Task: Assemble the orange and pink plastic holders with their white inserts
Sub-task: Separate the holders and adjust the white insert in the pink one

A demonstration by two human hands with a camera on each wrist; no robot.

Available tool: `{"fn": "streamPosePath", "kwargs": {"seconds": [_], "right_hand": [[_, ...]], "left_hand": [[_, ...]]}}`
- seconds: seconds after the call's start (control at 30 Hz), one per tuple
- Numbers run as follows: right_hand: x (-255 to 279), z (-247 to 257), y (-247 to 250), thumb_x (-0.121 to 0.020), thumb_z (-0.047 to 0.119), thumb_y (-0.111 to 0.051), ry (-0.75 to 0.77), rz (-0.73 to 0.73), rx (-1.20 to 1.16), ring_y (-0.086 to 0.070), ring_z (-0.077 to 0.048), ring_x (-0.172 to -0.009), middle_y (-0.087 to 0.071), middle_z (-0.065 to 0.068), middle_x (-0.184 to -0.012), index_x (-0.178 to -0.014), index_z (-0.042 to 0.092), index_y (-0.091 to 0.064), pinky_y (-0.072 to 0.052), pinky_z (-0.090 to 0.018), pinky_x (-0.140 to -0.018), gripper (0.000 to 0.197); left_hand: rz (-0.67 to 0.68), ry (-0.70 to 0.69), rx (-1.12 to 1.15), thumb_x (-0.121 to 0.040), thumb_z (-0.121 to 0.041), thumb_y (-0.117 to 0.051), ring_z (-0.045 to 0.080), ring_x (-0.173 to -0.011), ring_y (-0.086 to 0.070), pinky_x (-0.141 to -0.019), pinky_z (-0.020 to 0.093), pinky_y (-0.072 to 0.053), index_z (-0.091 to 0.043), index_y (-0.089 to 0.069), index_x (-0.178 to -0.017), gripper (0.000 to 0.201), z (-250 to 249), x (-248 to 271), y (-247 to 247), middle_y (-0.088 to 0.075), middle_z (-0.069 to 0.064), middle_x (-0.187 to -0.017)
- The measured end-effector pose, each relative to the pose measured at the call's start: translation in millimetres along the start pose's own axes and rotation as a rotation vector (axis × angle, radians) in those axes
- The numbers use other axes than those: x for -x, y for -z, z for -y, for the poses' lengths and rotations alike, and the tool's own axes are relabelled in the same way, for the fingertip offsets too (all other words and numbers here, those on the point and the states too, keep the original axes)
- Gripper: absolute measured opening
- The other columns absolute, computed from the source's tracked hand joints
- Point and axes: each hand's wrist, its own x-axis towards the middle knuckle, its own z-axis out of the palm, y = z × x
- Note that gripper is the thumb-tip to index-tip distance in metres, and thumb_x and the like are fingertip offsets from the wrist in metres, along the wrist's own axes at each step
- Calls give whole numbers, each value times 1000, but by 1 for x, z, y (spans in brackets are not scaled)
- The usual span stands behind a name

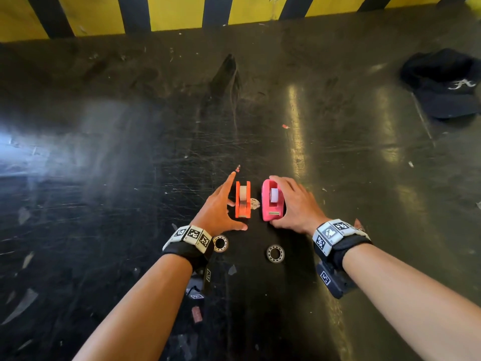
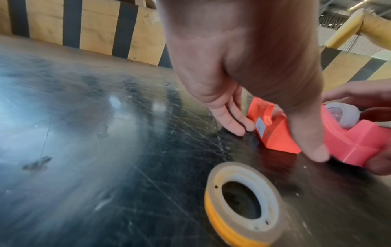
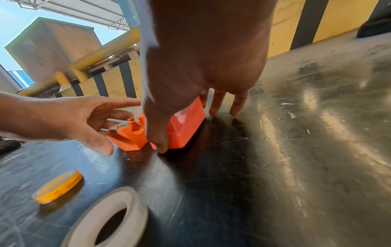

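The orange holder [image 1: 243, 201] and the pink holder [image 1: 270, 204] stand side by side on the dark table, each with a white insert [image 1: 243, 192] [image 1: 273, 195] seated in it. My left hand [image 1: 223, 207] lies beside the orange holder [image 2: 275, 133] on its left. Its fingers [image 2: 232, 122] are straight and its thumb is spread toward the near end. My right hand [image 1: 289, 201] arches over the pink holder [image 2: 359, 143], thumb [image 3: 158, 138] at its near end and fingers round its far right side, gripping it.
Two tape rolls [image 1: 220, 243] [image 1: 275, 254] lie flat just in front of my wrists. A black cap [image 1: 442, 82] sits at the far right. A yellow and black striped barrier [image 1: 177, 11] runs along the table's far edge. Scraps of paper dot the scratched surface.
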Motion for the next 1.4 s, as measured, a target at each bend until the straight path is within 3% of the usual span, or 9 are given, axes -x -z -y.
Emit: {"fn": "streamPosePath", "kwargs": {"seconds": [0.13, 0.27, 0.37, 0.5, 0.67, 0.9, 1.03, 1.13, 1.4], "right_hand": [[15, 3, 10, -59, 45, -92, 28, -27, -88, -44, -29, -141, -35, -1, -159, -160, 32, -20, -43, -53, -113, 124], [36, 17, 26, -56, 42, -93, 69, -91, -118, -49, -30, -135, -44, -3, -152, -154, 27, -28, -45, -47, -110, 119], [54, 32, 34, -54, 46, -89, 114, -145, -111, -51, -30, -130, -45, 1, -148, -151, 30, -30, -47, -48, -107, 115], [82, 47, 40, -53, 49, -88, 182, -199, -109, -49, -27, -133, -43, 4, -151, -153, 31, -29, -47, -49, -109, 118], [112, 55, 41, -54, 49, -89, 212, -201, -64, -50, -27, -130, -44, 5, -151, -154, 30, -30, -47, -49, -108, 118], [127, 54, 38, -56, 50, -89, 174, -175, -37, -49, -28, -131, -44, 6, -151, -154, 32, -31, -46, -49, -108, 115], [119, 54, 40, -56, 48, -89, 149, -143, -36, -47, -27, -131, -42, 7, -152, -153, 34, -29, -46, -50, -108, 114], [102, 51, 43, -54, 47, -89, 108, -132, -36, -47, -29, -131, -43, 6, -150, -151, 36, -27, -47, -50, -106, 115], [37, 34, 38, -57, 37, -96, -14, -38, 76, -49, -33, -130, -44, 0, -153, -153, 31, -26, -49, -49, -103, 119]], "left_hand": [[-73, -81, 2, -60, -47, -96, 7, -120, -53, -102, 31, -51, -41, -6, -162, 136, -15, 14, 18, -25, 0, -166], [-223, -249, -26, -73, -42, -88, 12, -119, -61, -103, 41, -55, -30, -56, -140, 74, -49, 34, 34, -55, -4, -144], [-256, -361, -74, -76, -34, -86, 14, -111, -64, -99, 42, -55, -27, -70, -118, 45, -78, 52, 35, -66, -7, -123], [-258, -362, -202, -77, -41, -84, 15, -117, -51, -100, 29, -45, -29, -70, -125, 51, -103, 78, 26, -55, -6, -125], [-273, -346, -286, -78, -47, -83, 12, -113, -44, -97, 28, -47, -31, -71, -127, 53, -109, 102, 18, -48, -8, -123], [-244, -354, -279, -82, -39, -81, 16, -113, -56, -100, 33, -48, -29, -69, -128, 48, -116, 124, 14, -64, -6, -121], [-268, -379, -207, -83, -31, -83, 9, -95, -63, -89, 23, -52, -22, -70, -127, 46, -117, 127, 22, -73, -3, -112], [-293, -380, -157, -79, -31, -86, 8, -90, -67, -84, 25, -56, -21, -73, -120, 44, -110, 123, 29, -74, -5, -106], [-277, -314, -120, -78, -32, -87, -5, -83, -63, -76, 7, -45, -23, -72, -123, 48, -82, 99, 39, -71, -11, -104]]}}
